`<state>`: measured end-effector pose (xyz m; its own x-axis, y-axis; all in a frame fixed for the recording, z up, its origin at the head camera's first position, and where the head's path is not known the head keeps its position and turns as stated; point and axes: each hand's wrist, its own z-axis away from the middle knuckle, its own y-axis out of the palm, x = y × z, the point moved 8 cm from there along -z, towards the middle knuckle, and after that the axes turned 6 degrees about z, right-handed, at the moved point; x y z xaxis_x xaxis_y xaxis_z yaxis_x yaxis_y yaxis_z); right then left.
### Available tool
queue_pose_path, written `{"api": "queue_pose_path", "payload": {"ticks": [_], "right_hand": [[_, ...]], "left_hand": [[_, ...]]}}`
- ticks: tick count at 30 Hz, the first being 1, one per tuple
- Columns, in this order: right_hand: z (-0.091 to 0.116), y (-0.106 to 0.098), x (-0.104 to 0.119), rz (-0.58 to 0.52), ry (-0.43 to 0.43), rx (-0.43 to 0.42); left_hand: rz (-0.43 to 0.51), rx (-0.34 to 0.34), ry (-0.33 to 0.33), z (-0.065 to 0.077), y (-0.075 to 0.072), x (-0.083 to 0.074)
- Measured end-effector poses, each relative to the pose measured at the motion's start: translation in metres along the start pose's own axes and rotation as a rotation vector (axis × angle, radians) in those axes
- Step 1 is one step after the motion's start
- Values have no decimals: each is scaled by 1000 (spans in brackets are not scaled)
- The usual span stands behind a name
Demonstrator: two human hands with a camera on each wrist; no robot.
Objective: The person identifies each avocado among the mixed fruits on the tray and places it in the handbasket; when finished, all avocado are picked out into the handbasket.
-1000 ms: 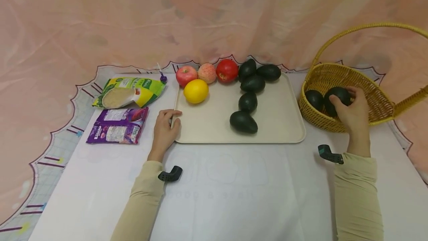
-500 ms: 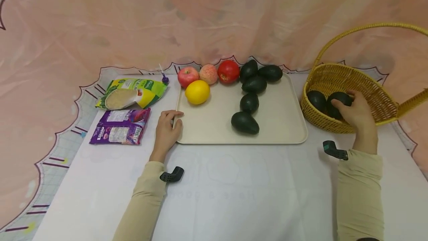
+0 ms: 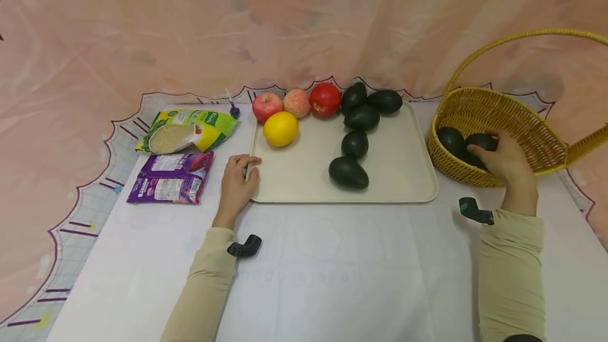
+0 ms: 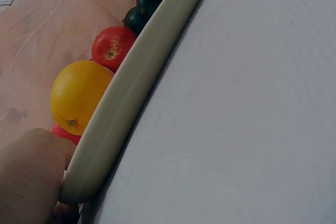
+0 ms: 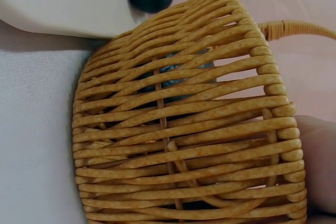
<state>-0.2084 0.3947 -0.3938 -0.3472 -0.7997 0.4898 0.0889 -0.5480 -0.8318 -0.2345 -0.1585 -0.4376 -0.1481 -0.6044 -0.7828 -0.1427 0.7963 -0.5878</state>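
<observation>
In the head view my right hand [image 3: 509,160] reaches into the wicker basket [image 3: 534,141] and grips a dark green avocado [image 3: 484,142]. A second avocado [image 3: 451,140] lies to its left in the basket. From the right wrist, the woven wall [image 5: 184,124] hides most of the hand and the held fruit. At the left end of the cream tray [image 3: 299,183], my left hand [image 3: 237,186] holds the rim between fingers and thumb. Several more avocados lie on the tray, the nearest one [image 3: 349,172] on its side.
Along the tray's back left are an apple [image 3: 267,107], a peach [image 3: 296,103], a pomegranate [image 3: 325,100] and a yellow fruit [image 3: 281,129]. Left of the tray lie a green-yellow bag [image 3: 190,130] and a purple packet [image 3: 171,177]. The basket's tall handle [image 3: 518,36] arches above it.
My right hand has lowered the avocado slightly deeper into the basket and shifted a little to the right. My left hand stays at the tray rim.
</observation>
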Motion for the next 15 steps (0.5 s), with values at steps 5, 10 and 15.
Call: {"api": "queue_pose_path", "payload": {"ticks": [5, 10, 15], "right_hand": [[1, 1, 1, 3, -5, 12], [1, 2, 1, 12, -13, 13], [0, 1, 2, 14, -21, 5]], "left_hand": [[-5, 0, 3, -1, 0, 0], [2, 2, -3, -1, 0, 0], [10, 1, 3, 0, 0, 1]]}}
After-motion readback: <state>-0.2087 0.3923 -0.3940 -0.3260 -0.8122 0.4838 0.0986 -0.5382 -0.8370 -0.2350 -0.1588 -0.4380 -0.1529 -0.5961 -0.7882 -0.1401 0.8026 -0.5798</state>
